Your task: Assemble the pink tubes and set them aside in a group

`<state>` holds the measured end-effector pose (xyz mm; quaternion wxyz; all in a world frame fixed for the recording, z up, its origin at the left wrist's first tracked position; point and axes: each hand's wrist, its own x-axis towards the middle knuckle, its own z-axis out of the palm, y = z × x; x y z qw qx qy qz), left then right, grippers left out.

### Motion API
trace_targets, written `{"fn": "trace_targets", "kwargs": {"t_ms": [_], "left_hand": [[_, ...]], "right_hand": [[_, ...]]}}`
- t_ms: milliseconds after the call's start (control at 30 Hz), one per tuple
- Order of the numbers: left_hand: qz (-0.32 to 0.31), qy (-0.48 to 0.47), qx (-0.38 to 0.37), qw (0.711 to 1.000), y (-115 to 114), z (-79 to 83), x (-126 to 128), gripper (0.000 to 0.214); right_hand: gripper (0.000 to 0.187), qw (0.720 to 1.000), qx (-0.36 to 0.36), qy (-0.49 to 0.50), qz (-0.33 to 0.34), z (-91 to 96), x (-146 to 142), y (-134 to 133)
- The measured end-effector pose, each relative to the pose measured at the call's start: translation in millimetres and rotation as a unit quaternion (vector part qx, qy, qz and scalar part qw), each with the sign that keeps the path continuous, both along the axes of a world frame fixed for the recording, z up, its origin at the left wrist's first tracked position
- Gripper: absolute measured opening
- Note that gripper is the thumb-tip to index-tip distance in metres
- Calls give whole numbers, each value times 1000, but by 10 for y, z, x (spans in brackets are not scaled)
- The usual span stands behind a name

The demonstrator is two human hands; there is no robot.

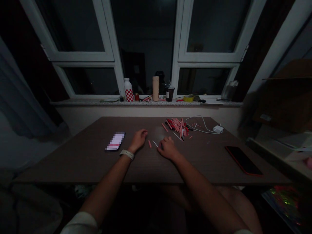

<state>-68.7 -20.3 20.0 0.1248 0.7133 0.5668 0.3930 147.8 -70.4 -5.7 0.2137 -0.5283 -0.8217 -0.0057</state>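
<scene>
Resting on the worktop (146,170), the left hand (138,140) and the right hand (168,149) lie apart, palms down, with the fingers loosely curled. Neither appears to clamp anything. Between them, a short pink stick (149,144) and a thin white stick (155,143) lie flat on the worktop, the white one just beside the right hand. A white band watch (127,154) circles the left wrist.

Beyond the right hand sits a loose heap of pink sticks (176,126), some with red parts, and a few stray pieces lie scattered around it. A longer white stick (178,136) leans out from the heap's near edge. A white cable (202,124) loops just beside the heap and runs to a white charger (217,129).

Left of the left hand lies a phone (115,141) with a pixelated screen. Well off to the right lies a dark phone in a red case (243,160).

Past the far edge of the worktop, a windowsill (146,103) carries a red-checked bottle (129,90), a tan flask (155,88), a dark cup (170,94), a yellow roll of tape (188,98) and a clear jar (230,91). A cardboard box (287,94) stands off to the right of the worktop.
</scene>
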Motion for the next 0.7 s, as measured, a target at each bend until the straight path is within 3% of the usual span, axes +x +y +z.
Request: {"fn": "trace_targets", "kwargs": {"t_ms": [233, 400, 700], "left_hand": [[-17, -85, 20, 996, 127, -226, 187, 28], [-25, -151, 2, 988, 129, -258, 202, 26], [-10, -87, 16, 996, 118, -244, 209, 24]], "right_hand": [[36, 995, 27, -97, -3, 30, -85, -33], [37, 993, 18, -114, -12, 25, -110, -28], [40, 993, -2, -118, -10, 61, -148, -32]]}}
